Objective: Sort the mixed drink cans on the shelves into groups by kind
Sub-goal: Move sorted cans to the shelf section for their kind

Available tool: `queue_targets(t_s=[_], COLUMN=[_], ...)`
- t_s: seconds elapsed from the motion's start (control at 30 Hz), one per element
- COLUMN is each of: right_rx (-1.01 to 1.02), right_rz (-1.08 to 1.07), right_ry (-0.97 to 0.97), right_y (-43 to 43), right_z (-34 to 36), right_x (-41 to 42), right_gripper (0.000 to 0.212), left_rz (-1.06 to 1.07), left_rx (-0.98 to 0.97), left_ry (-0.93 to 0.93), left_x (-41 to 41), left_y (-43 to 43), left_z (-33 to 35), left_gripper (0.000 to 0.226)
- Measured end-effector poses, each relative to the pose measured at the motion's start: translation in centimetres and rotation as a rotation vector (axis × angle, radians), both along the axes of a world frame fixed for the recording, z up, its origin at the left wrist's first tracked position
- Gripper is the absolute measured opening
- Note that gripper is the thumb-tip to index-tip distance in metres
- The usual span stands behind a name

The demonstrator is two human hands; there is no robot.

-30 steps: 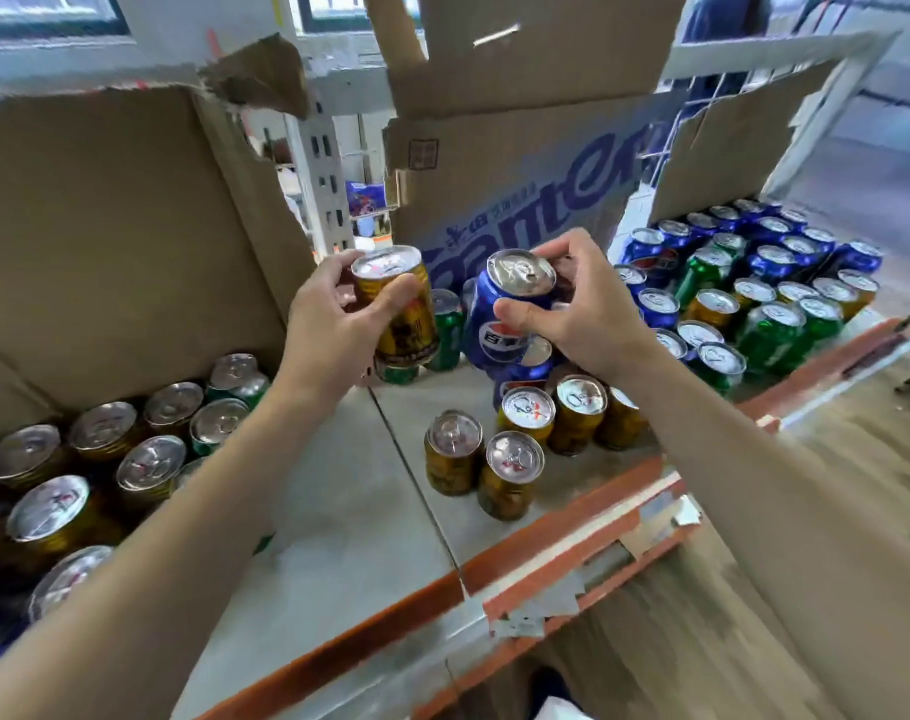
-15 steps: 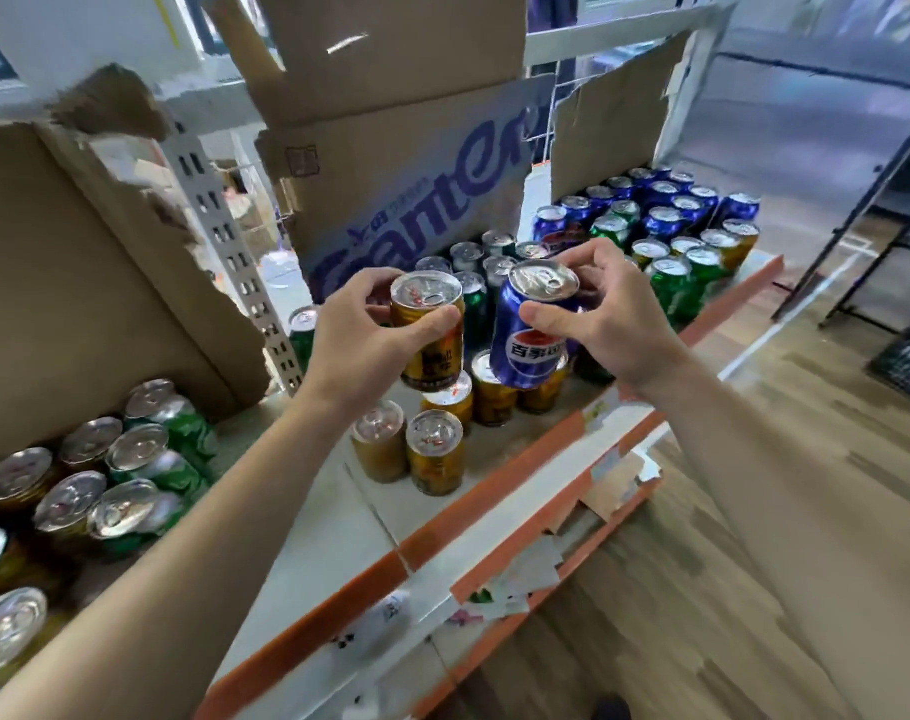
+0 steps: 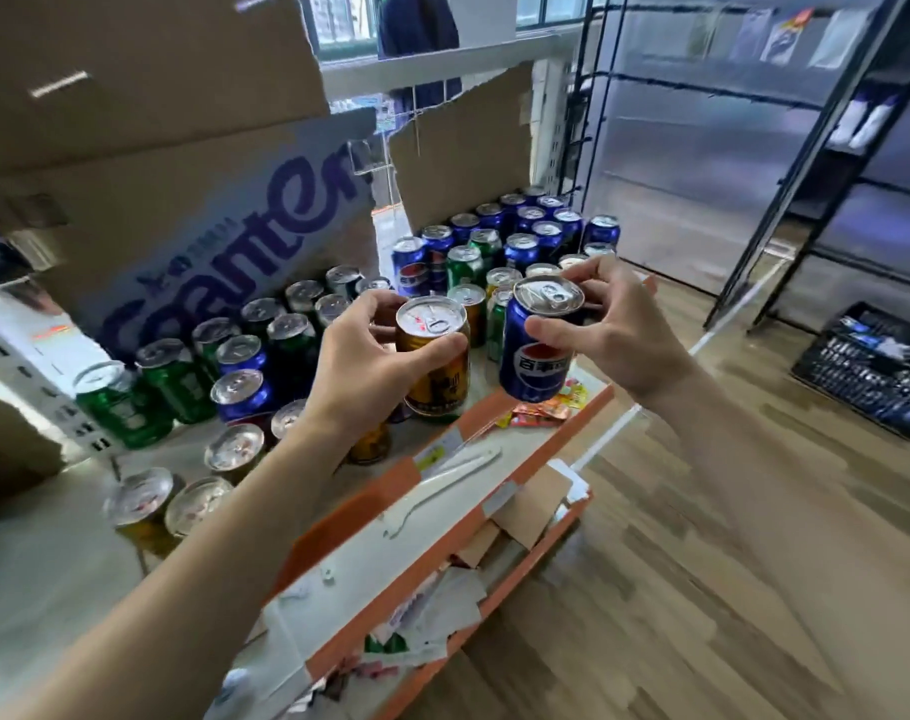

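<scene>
Shop shelving fills the scene: a grey shelf board with an orange front edge (image 3: 369,504) carries mixed drink cans in front of a brown cardboard sheet with purple lettering (image 3: 224,226). The person's left hand (image 3: 359,366) wraps fingers and thumb round a short gold drink can (image 3: 434,366), upright above the shelf's front. The right hand (image 3: 619,335) pinches a blue cola can (image 3: 538,350) near its rim, slightly tilted, just beside the gold one. Both cans are clear of the shelf.

Sorting looks midway: blue cans (image 3: 520,226) cluster at the far end, yet green cans (image 3: 463,265) stand among them. Each held can likely needs lowering upright into a gap beside its own kind, the gold one near the gold cans at the near end (image 3: 146,504), without toppling tight-packed neighbours. Loose sweet wrappers (image 3: 541,410) lie at the shelf edge. A black plastic crate (image 3: 868,366) sits on the wooden floor (image 3: 702,563).
</scene>
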State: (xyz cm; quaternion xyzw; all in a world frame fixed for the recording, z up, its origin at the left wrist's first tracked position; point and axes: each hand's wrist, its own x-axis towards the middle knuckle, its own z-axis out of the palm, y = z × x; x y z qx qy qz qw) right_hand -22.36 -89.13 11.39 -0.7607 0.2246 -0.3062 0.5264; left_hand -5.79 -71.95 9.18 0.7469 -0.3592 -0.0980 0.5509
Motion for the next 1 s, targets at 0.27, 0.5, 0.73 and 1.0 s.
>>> queue_targets(t_s=[0.27,0.5,0.73,1.0], right_rx=[0.001,-0.001,-0.039,-0.029], right_rz=[-0.13,-0.192,-0.257,-0.336], right_ry=[0.041,0.086,0.14,0.126], right_y=[-7.4,-11.7,-16.2,-21.9], right_z=[-0.8,-1.1,-0.2,-0.2], right_x=[-4.2,-3.8,-1.6,-0.2], right_gripper=[0.055,0.048,0.047,0.048], left_rz=[-0.072,-0.138,-0.222,-0.22], left_rx=[-0.023,-0.026,-0.054,-0.036], left_ry=[0.022,0.027,0.024,-0.018], left_x=[-3.1,-1.7,2.1,4.3], left_y=[-8.1,-13.4,-20.0,-25.5], left_z=[-0.3,-0.5,-0.4,-0.7], left_gripper=[0.065,0.065,0.061,0.065])
